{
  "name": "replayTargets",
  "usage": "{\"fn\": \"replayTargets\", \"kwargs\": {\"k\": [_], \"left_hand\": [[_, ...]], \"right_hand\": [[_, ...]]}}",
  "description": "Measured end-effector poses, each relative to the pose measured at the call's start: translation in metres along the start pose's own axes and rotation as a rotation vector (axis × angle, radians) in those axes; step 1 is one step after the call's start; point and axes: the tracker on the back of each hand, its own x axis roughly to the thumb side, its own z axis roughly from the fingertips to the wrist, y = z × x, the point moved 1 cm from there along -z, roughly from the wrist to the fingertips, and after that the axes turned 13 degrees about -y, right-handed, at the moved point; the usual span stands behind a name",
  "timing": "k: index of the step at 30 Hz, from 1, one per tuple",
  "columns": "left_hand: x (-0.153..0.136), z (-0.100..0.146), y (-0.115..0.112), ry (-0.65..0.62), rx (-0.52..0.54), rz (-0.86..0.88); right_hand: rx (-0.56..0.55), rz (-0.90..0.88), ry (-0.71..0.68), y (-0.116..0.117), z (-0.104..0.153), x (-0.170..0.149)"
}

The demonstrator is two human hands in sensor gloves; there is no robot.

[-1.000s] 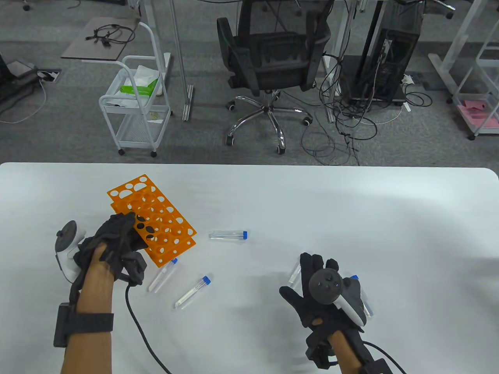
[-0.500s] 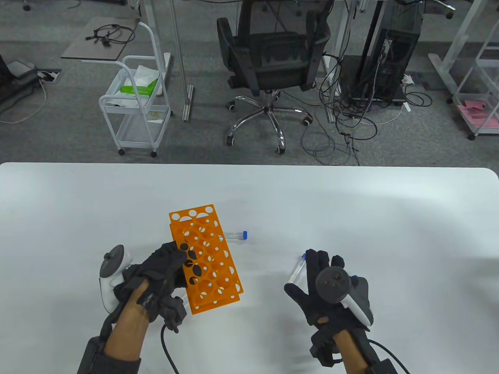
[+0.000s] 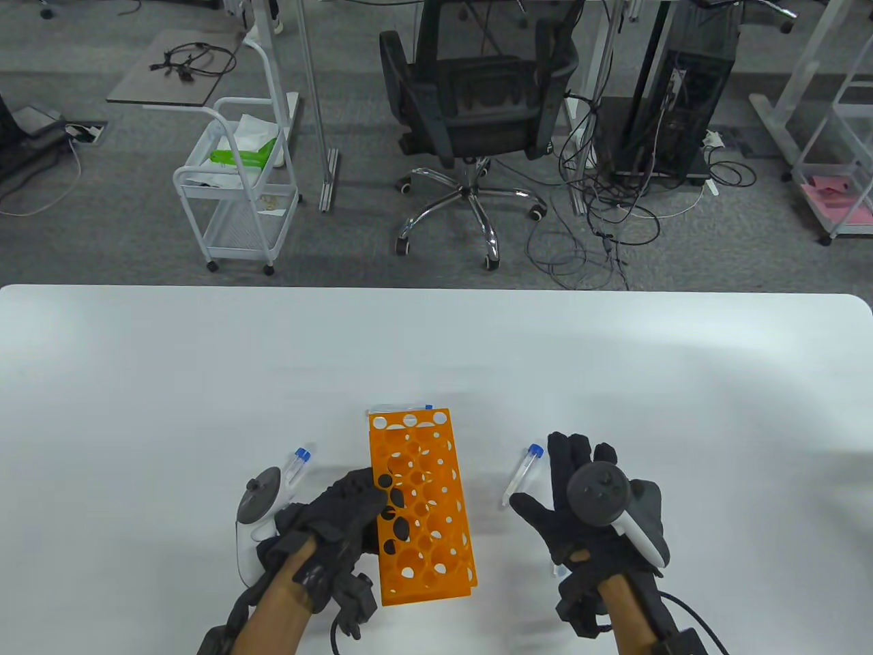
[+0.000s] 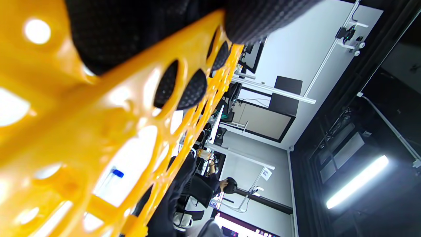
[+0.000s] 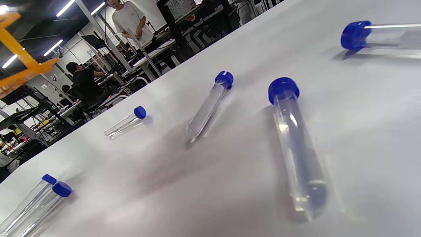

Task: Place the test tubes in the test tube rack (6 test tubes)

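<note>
Gloved fingers (image 4: 144, 36) grip the orange rack (image 4: 82, 131); a blue-capped tube (image 4: 111, 177) shows through.

Beyond the white tabletop (image 3: 614, 355) lies grey carpet (image 3: 102, 232), with a black office chair (image 3: 470, 102) straight behind it. Left of the chair stands a white wire cart (image 3: 235, 198); right of the chair sits a black computer tower (image 3: 682, 102) amid loose cables (image 3: 593, 232).
</note>
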Motion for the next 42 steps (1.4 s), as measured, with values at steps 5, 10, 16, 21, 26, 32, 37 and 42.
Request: {"fn": "replayTargets", "kwargs": {"k": [5, 10, 16, 21, 26, 32, 37, 42], "left_hand": [[-0.017, 0.003, -0.011, 0.042, -0.042, 0.027], [-0.021, 0.005, -0.010, 0.049, -0.044, 0.044], [-0.020, 0.005, -0.005, 0.047, -0.035, 0.059], [-0.018, 0.006, -0.005, 0.048, -0.044, 0.070], [-0.017, 0.006, -0.005, 0.042, -0.068, 0.063], [-0.022, 0.007, -0.010, 0.063, -0.096, 0.060], [-0.028, 0.006, -0.013, 0.065, -0.105, 0.033], [-0.030, 0.006, -0.013, 0.065, -0.101, 0.046]], "right_hand": [[-0.044, -0.002, 0.022, -0.008, 0.002, -0.007], [-0.127, -0.047, 0.073, -0.022, 0.007, -0.022], [-0.289, -0.078, 0.178, -0.048, 0.015, -0.053], [-0.314, -0.033, 0.289, -0.052, 0.017, -0.077], [-0.216, 0.033, 0.394, -0.037, 0.007, -0.094], [-0.151, 0.181, 0.497, -0.017, -0.004, -0.107], [-0.082, 0.287, 0.516, -0.002, -0.013, -0.108], [-0.112, 0.389, 0.513, 0.003, -0.018, -0.104]]}}
